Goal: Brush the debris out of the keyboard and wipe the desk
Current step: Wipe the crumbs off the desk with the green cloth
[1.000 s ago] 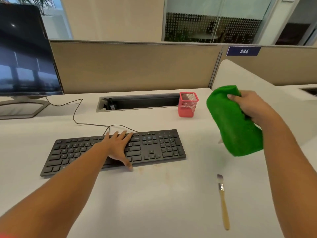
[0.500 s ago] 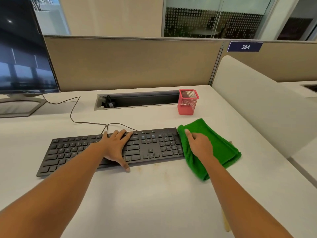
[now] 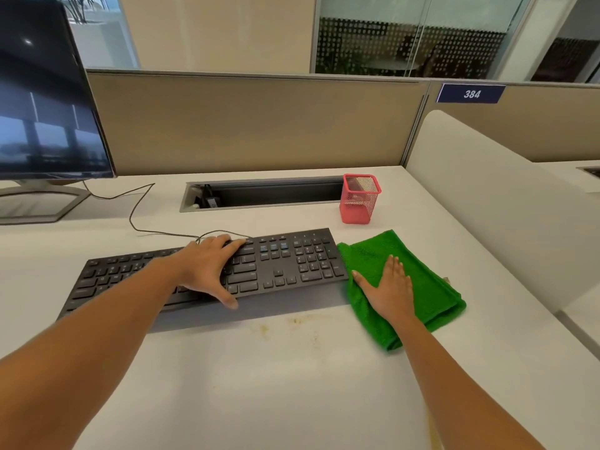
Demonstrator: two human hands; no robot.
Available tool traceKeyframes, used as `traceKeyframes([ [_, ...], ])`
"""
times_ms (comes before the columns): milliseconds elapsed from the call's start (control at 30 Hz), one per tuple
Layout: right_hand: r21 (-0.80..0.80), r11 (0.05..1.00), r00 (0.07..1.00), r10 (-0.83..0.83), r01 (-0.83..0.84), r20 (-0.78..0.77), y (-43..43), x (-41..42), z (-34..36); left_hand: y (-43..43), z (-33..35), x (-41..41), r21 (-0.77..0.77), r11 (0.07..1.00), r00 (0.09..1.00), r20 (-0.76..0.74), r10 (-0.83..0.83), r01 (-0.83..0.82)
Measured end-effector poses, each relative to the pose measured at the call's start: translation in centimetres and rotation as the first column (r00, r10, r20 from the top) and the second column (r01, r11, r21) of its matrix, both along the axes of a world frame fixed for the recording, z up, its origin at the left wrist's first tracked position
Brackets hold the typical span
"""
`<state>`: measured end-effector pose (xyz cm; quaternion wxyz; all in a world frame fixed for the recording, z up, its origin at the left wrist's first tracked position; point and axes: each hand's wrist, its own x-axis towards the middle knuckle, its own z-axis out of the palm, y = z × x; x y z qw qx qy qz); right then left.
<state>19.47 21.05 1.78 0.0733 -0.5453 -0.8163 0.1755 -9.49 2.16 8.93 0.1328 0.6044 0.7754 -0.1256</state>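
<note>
A black keyboard (image 3: 285,264) lies across the white desk (image 3: 259,384), its near edge raised and a wide shadow under it. My left hand (image 3: 211,267) grips its middle, fingers over the far edge and thumb on the front edge. A folded green cloth (image 3: 425,287) lies flat on the desk against the keyboard's right end. My right hand (image 3: 389,287) presses on it palm down, fingers spread. Yellowish stains (image 3: 292,323) mark the desk in front of the keyboard. Only a sliver of the brush handle (image 3: 434,433) shows beside my right forearm.
A pink mesh pen cup (image 3: 359,199) stands behind the cloth. A cable slot (image 3: 266,193) is cut into the desk behind the keyboard. The monitor (image 3: 48,108) stands at the far left, its cable running to the keyboard. A white divider (image 3: 487,206) borders the right side.
My right hand brought the green cloth down from the air onto the desk beside the keyboard and flattened on it. The keyboard's near edge has come up under my left hand.
</note>
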Motion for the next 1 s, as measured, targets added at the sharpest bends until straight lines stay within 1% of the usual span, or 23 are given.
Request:
traceKeyframes([
  [167, 0.041, 0.996, 0.984, 0.071, -0.078, 0.161, 0.1, -1.3, 0.2, 0.5, 3.4, -2.4, 0.040, 0.995, 0.996, 0.012, 0.091, -0.091],
  [233, 0.066, 0.985, 0.975, 0.147, -0.160, 0.169, -0.7, -2.3, 0.3, 0.8, 4.5, -3.2, 0.059, 0.992, 0.994, 0.005, 0.112, -0.113],
  [300, 0.080, 0.961, 0.959, 0.252, -0.263, 0.129, -2.0, -3.8, 0.3, 1.1, 5.5, -3.8, 0.075, 0.989, 0.992, -0.017, 0.128, -0.127],
  [400, 0.075, 0.910, 0.913, 0.408, -0.408, 0.016, -4.9, -6.9, 0.4, 1.5, 6.6, -4.1, 0.076, 0.988, 0.990, -0.041, 0.137, -0.134],
  [467, 0.002, 0.872, 0.868, 0.487, -0.489, -0.095, -7.5, -8.6, 0.7, 1.8, 7.1, -4.0, 0.082, 0.988, 0.990, -0.041, 0.138, -0.134],
  [500, -0.087, 0.858, 0.853, 0.485, -0.507, -0.193, -8.7, -9.1, 0.9, 2.0, 7.2, -4.0, 0.084, 0.987, 0.990, -0.040, 0.138, -0.134],
  [533, -0.175, 0.839, 0.838, 0.450, -0.515, -0.308, -9.6, -9.4, 1.2, 2.1, 7.4, -4.0, 0.082, 0.988, 0.990, -0.039, 0.136, -0.133],
  [567, -0.227, 0.831, 0.822, 0.390, -0.508, -0.414, -10.1, -9.4, 1.5, 2.3, 7.5, -3.9, 0.077, 0.988, 0.990, -0.038, 0.133, -0.130],
  [600, -0.232, 0.841, 0.807, 0.337, -0.490, -0.485, -10.1, -9.1, 2.0, 2.6, 7.5, -4.0, 0.077, 0.989, 0.991, -0.036, 0.130, -0.127],
  [633, -0.204, 0.868, 0.804, 0.298, -0.453, -0.515, -9.7, -8.6, 2.5, 2.8, 7.6, -4.0, 0.081, 0.989, 0.991, -0.036, 0.127, -0.124],
  [733, -0.060, 0.932, 0.827, 0.286, -0.357, -0.484, -6.8, -6.5, 4.3, 3.4, 7.9, -4.3, 0.102, 0.988, 0.992, -0.033, 0.119, -0.115],
  [833, 0.051, 0.950, 0.876, 0.305, -0.309, -0.373, -2.6, -4.1, 4.8, 4.0, 8.2, -4.6, 0.115, 0.987, 0.992, -0.036, 0.119, -0.114],
  [900, 0.032, 0.956, 0.922, 0.289, -0.291, -0.258, 0.0, -3.2, 3.7, 4.5, 8.4, -4.9, 0.125, 0.985, 0.991, -0.047, 0.125, -0.118],
  [967, -0.067, 0.966, 0.954, 0.233, -0.249, -0.189, 1.8, -3.3, 2.2, 4.9, 8.5, -5.2, 0.116, 0.986, 0.990, -0.054, 0.129, -0.122],
  [1000, -0.091, 0.966, 0.961, 0.225, -0.242, -0.160, 2.4, -3.7, 1.6, 5.1, 8.5, -5.2, 0.109, 0.987, 0.990, -0.056, 0.128, -0.122],
])
